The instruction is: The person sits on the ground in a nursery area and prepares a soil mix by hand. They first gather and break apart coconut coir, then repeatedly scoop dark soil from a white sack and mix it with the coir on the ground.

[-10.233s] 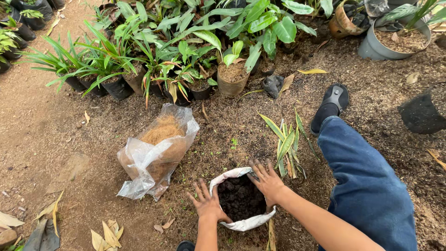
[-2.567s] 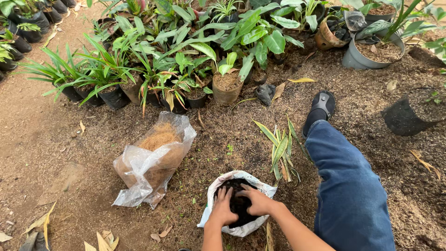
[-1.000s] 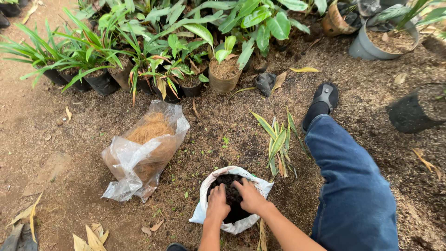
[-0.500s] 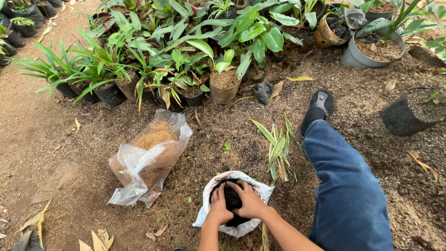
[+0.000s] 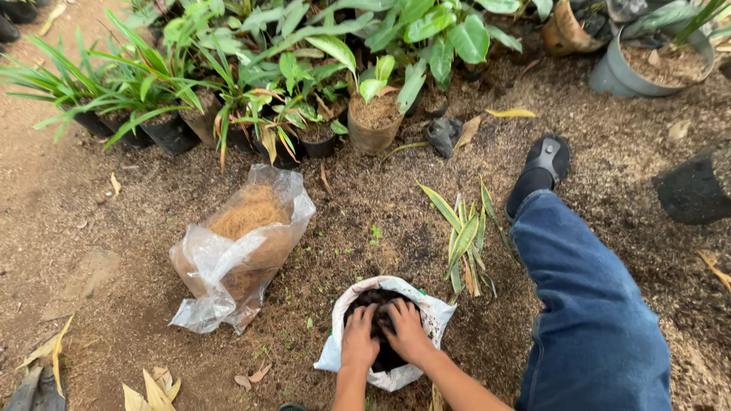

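While two bags sit apart, both hands' fingers (image 5: 364,316) spread flat on one white bag's (image 5: 434,313) soil (image 5: 373,298).

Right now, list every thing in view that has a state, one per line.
White bag: open, rim rolled down, dark soil inside.
Left hand: palm down in the soil.
Right hand: palm down in the soil, beside the left.
Clear plastic bag: open, slumped, holding brown fibre.
Loose plant: lying unpotted on the ground.
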